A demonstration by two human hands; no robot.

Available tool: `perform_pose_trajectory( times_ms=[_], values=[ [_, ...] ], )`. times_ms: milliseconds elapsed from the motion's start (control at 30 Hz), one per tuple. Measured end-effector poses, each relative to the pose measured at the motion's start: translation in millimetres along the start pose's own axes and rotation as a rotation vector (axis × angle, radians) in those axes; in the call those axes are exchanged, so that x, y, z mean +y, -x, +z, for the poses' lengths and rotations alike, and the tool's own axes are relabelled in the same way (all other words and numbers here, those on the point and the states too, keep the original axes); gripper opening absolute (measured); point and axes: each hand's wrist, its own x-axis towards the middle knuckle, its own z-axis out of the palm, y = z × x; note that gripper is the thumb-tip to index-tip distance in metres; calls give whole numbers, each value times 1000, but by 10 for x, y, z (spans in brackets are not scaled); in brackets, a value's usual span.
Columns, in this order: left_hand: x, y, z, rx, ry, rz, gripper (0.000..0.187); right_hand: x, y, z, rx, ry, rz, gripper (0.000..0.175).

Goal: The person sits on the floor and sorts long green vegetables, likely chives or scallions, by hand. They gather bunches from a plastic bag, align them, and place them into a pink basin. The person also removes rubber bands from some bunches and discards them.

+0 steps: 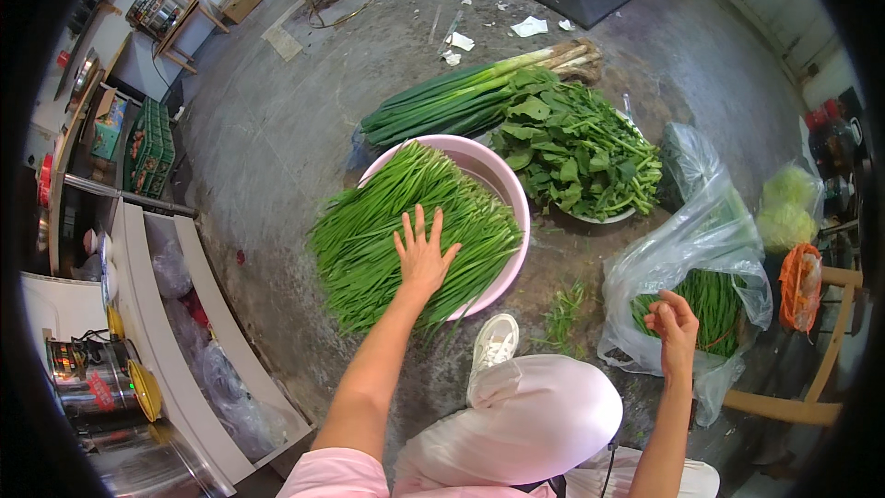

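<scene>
My left hand (422,259) lies with spread fingers on a thick heap of garlic chives (373,221). The chives fill a pink plastic basin (520,207) and hang over its left rim. Above the opening of a clear plastic bag (636,263), my right hand (674,332) is raised with loosely bent fingers; I see nothing held in it. Inside that bag is another bunch of chives (719,304), partly hidden by the plastic and the hand.
Leafy greens (574,145) sit in a white bowl (608,218) beyond the basin, beside long green onions (470,93). Loose chive scraps (565,318) lie on the concrete floor. An open drawer (214,332) holds plastic bags at left. A wooden chair (781,407) stands at right.
</scene>
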Motion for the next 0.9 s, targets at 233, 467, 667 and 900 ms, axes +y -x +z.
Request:
perform_pose_trajectory(
  times_ms=[233, 467, 667, 900],
  values=[
    [355, 67, -766, 264, 112, 53, 63, 531, -278, -485, 294, 626, -207, 27],
    [2663, 338, -496, -218, 654, 1377, 32, 1107, -201, -442, -110, 1239, -54, 36],
    [3638, 172, 352, -531, -670, 1547, 56, 1302, -115, -454, -444, 1101, 189, 29],
    [3379, 119, 349, -532, -623, 1543, 58, 1343, -808, -798, 175, 985, -273, 40]
  ],
)
